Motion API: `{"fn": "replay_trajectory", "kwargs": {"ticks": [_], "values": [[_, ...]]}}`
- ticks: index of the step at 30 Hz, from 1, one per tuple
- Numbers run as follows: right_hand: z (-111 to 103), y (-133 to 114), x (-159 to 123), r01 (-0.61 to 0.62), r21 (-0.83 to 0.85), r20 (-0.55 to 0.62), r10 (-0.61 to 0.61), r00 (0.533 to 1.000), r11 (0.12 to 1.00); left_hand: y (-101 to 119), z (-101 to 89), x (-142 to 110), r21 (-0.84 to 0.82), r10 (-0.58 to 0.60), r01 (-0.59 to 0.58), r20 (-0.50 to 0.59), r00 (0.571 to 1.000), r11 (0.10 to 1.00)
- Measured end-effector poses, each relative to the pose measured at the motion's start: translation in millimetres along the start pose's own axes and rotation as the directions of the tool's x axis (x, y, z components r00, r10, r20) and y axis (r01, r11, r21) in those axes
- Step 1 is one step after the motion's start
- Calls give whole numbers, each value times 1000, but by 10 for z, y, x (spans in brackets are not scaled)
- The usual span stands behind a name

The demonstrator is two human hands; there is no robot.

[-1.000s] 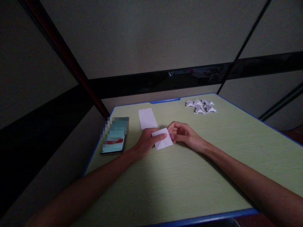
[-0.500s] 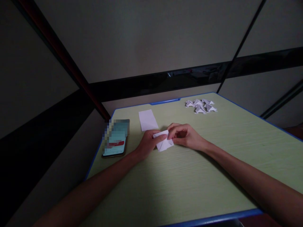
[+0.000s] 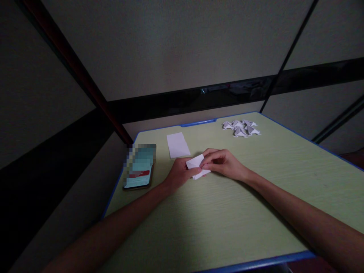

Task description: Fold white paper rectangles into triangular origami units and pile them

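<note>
A small folded sheet of white paper (image 3: 194, 162) with crease lines is held just above the table, between both hands. My left hand (image 3: 180, 174) grips its left side, the thumb lying across the lower part. From the right, my right hand (image 3: 221, 162) pinches the paper near its middle with thumb and fingertips. The fingers beneath the paper are mostly hidden. Just behind my left hand lies a flat white paper stack or sheet (image 3: 178, 145); I cannot tell how many layers it has.
Several folded white origami figures (image 3: 240, 131) sit together at the back right of the pale green table (image 3: 182, 227), which has a blue edge. At the left lies a phone (image 3: 139, 167) with a lit, partly blurred screen. Wall panels (image 3: 182, 49) stand behind the table.
The folded paper has turned a little between my hands. My left thumb has shifted lower on it, and my right fingertips now press closer to its middle.
</note>
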State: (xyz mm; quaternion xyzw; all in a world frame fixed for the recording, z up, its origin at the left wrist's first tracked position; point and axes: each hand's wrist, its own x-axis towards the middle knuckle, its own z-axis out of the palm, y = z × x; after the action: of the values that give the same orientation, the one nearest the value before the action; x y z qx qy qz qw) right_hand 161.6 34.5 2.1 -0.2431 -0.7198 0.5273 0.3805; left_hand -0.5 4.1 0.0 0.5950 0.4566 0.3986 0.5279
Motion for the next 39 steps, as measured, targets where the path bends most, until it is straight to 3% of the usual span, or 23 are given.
{"fn": "replay_trajectory", "kwargs": {"ticks": [6,13,20,31,39], "values": [[40,-3,6,14,-23,-130,-17,991,1000,21,9,-19,16,5,-5,34,999,1000],[106,-43,-18,-103,37,-202,108,973,994,-7,5,-16,3,-14,14,33,999,1000],[134,-28,-23,-130,42,-290,136,947,991,37,27,-18,-31,-5,5,29,1000,999],[185,-70,-6,-154,141,-287,189,939,978,20,27,-16,30,6,-5,-35,999,1000],[216,-54,10,-193,287,-356,291,888,938,36,30,-25,44,18,-16,-43,999,999]]}}
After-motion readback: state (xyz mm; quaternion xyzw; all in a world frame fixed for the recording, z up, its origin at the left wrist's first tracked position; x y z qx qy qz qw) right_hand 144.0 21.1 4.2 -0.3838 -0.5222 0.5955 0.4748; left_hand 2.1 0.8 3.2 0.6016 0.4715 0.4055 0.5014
